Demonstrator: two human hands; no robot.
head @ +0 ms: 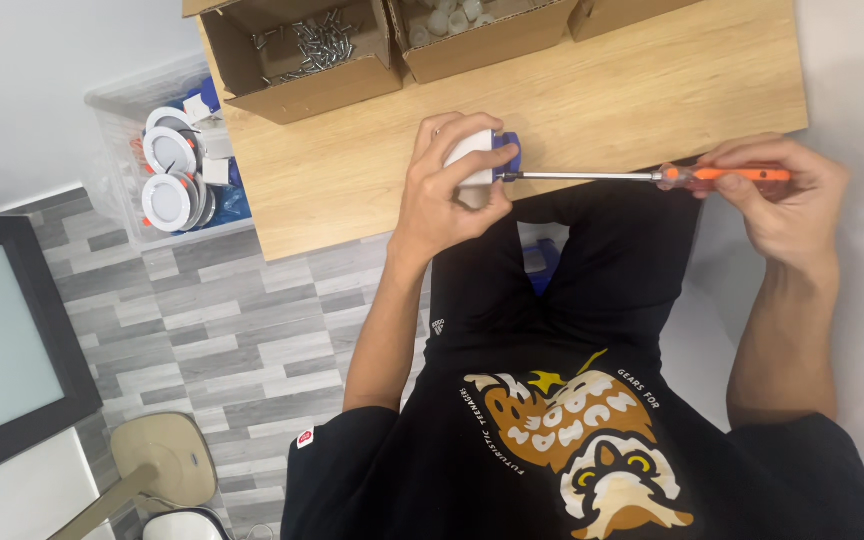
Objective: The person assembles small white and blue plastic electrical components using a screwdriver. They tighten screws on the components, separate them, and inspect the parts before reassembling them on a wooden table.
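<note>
Here the left hand (447, 190) is wrapped tightly around a small white fixture (472, 158) with a blue part at its end, fingers curled over the smooth plastic body, holding it just above the near edge of a pale wooden table (642, 90). The right hand (777, 195) is closed on the translucent orange handle of a long screwdriver (652, 176) — thumb and fingertips pinched along the grip. The thin, shiny metal shaft runs level across the person's lap, and its tip meets the blue end of the fixture.

On the table's far side stand open cardboard boxes: one (302, 55) holds a loose tangle of small grey metal screws, its neighbour (482, 35) a heap of pale rounded pieces, too small to tell apart. To the left of the table, on the grey plank-patterned floor, a clear plastic bin (167, 160) holds round white discs with orange clips, stacked and leaning — smooth, flat-faced shapes. A dark-framed panel (2, 340) with a pale, frosted-looking face stands at the left edge.
</note>
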